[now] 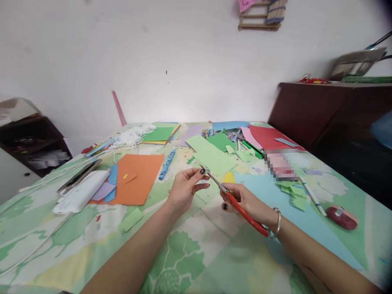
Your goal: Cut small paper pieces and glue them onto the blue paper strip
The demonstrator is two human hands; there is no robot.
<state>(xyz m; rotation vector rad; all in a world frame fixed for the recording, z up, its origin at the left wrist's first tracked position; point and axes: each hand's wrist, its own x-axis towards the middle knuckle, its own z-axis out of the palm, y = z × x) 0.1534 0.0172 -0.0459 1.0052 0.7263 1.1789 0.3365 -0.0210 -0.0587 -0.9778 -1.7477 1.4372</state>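
Scraps [295, 195] and orange paper [142, 177] flank right fingers [235, 189] gripping scissors [247, 216]; left fingers [194, 177] curled, any pinch unclear.

We see a pair of scissors [236, 204] with long red handles and slim silvery blades, held aslant near the middle of our view, tips pointing forward and left; we cannot tell whether the blades are parted.

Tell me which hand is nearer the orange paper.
Left. The left hand is to the right of the orange paper; the right hand, holding scissors, is farther right.
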